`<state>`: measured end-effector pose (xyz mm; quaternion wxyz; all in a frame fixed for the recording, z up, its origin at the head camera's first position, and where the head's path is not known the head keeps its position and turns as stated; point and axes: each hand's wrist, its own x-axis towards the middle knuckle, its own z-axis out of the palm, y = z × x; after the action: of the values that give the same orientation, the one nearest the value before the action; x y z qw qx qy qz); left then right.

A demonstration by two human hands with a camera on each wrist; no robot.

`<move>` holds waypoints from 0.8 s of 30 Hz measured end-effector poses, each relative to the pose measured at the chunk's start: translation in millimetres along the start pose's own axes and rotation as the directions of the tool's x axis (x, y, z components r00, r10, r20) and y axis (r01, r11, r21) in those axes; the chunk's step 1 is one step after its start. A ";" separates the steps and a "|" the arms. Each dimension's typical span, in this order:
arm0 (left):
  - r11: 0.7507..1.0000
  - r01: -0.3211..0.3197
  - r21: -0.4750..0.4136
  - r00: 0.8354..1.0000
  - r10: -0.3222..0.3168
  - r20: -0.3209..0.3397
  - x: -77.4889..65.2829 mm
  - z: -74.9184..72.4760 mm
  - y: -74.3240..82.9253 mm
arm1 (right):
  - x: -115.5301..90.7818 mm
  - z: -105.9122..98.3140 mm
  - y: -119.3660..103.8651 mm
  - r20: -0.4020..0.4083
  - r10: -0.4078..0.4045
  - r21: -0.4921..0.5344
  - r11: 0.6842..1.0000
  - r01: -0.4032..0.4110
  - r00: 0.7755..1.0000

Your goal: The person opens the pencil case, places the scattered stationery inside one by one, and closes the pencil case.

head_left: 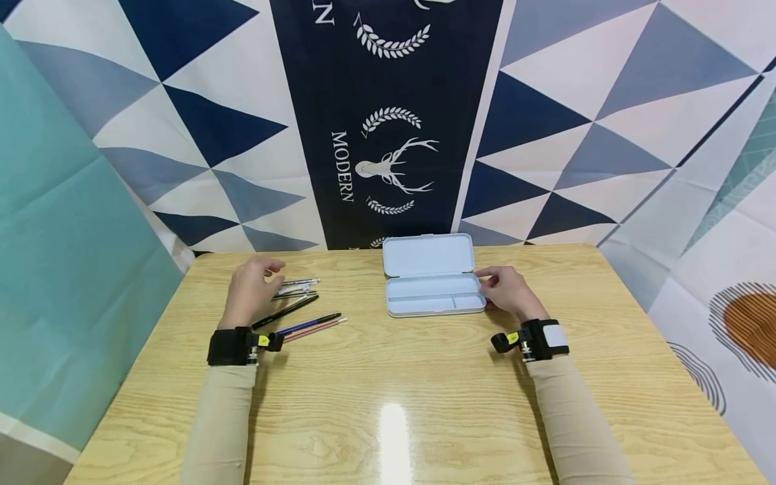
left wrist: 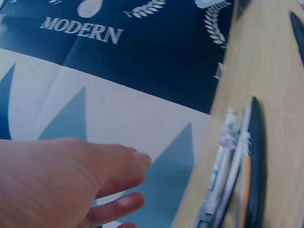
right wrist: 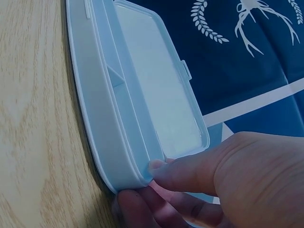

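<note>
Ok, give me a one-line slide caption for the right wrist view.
Right hand gripping one end of an open, divided, pale-blue pencil case on a wood-grain tabletop.

Left arm point(head_left: 221, 424): extended toward 12 o'clock. Left hand point(head_left: 250, 291): angled to 1 o'clock, fingers point(head_left: 271, 263) loosely bent, thumb apart. Right arm point(head_left: 578, 417): extended toward 11 o'clock. Right hand point(head_left: 510, 292): angled to 10 o'clock, pinching between thumb and fingers.
</note>
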<state>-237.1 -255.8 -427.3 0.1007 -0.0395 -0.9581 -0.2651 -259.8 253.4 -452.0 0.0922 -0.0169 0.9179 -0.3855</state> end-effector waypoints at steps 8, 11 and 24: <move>0.998 -0.040 0.051 0.999 0.038 0.036 -0.1 11.0 -6.2 | -0.6 -0.4 -0.1 -0.002 -0.003 -0.003 1.000 0.003 1.000; 0.998 -0.031 0.055 0.999 0.029 0.041 1.6 14.6 -7.6 | -0.4 -0.2 0.0 -0.001 0.000 -0.006 1.000 0.000 1.000; 0.997 0.013 0.079 0.997 -0.019 0.075 4.2 23.4 -11.2 | 1.2 -0.9 1.4 0.010 0.009 -0.001 1.000 -0.009 1.000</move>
<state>-246.6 -253.3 -451.6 0.0636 -0.0377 -0.9712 -0.2264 -261.1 255.0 -452.6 0.0986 -0.0150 0.9177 -0.3845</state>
